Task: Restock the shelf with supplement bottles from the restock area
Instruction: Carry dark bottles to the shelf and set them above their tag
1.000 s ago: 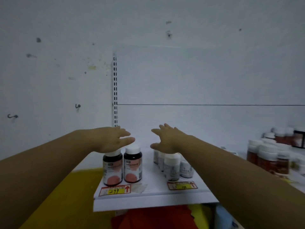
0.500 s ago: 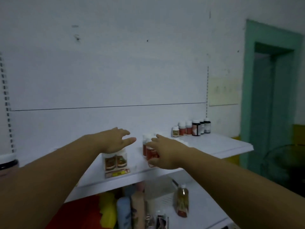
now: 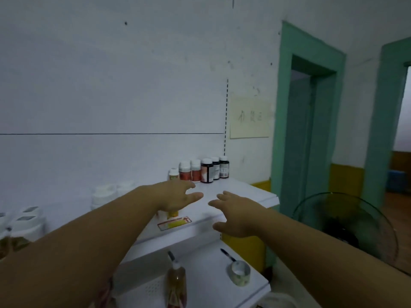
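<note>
A row of supplement bottles (image 3: pixel 203 170) stands against the wall at the far right end of the white shelf (image 3: pixel 244 192): white-capped red ones and darker brown ones. My left hand (image 3: pixel 175 195) hovers open over the shelf, just short of that row, above a small yellow bottle (image 3: pixel 173 213) it partly hides. My right hand (image 3: pixel 235 213) floats open over the shelf's front edge, holding nothing. White-lidded bottles (image 3: pixel 111 193) stand further left, and blurred white bottles (image 3: pixel 24 221) sit at the left border.
A price tag (image 3: pixel 174 222) is stuck on the shelf's front. The lower shelf (image 3: pixel 211 283) carries a brown spray bottle (image 3: pixel 176 283), a tape roll (image 3: pixel 240 273) and a pen. A fan (image 3: pixel 347 227) stands at right by a green door frame (image 3: pixel 287 121).
My view has swung to the right along the shelf. Both open hands have travelled with it, from the left bottle groups toward the row at the shelf's right end.
</note>
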`<action>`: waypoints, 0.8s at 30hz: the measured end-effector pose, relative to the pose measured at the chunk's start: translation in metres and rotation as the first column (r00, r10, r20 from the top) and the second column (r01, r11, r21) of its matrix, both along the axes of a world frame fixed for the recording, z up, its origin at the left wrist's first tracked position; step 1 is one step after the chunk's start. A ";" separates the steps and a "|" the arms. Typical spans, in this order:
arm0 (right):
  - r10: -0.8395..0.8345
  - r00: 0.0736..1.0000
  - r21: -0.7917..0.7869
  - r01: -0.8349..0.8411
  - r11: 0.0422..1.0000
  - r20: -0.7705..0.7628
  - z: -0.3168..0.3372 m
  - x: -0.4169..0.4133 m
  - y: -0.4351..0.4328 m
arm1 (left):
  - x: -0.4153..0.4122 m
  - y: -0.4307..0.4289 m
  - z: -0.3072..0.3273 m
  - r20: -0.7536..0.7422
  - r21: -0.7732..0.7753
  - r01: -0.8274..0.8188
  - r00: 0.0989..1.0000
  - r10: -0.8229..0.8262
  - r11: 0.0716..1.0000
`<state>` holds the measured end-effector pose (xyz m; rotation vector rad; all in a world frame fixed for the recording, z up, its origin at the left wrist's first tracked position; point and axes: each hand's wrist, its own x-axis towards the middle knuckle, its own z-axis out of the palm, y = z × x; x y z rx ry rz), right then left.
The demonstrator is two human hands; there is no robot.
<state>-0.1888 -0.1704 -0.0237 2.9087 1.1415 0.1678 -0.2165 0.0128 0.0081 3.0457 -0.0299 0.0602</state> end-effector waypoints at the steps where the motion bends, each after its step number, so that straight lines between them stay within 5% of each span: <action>1: -0.009 1.000 -0.017 0.009 1.000 -0.005 -0.001 0.015 -0.002 | 0.019 -0.001 0.000 0.013 -0.008 0.007 1.000 -0.007 1.000; 10: -0.093 0.995 -0.020 0.093 0.995 -0.024 0.018 0.162 -0.016 | 0.191 0.000 -0.002 0.051 0.005 -0.005 0.999 0.005 1.000; 15: -0.113 0.993 -0.076 0.111 0.991 -0.027 0.010 0.233 -0.021 | 0.257 -0.007 -0.032 -0.054 -0.013 -0.053 0.997 0.052 0.998; 19: -0.100 0.988 0.052 0.107 0.993 -0.117 -0.004 0.292 -0.013 | 0.298 -0.019 -0.065 -0.017 -0.259 -0.193 0.981 0.195 0.946; 24: -0.167 0.963 0.119 0.195 0.974 -0.210 -0.049 0.381 -0.012 | 0.339 -0.029 -0.098 0.106 -0.619 -0.327 0.866 0.489 0.714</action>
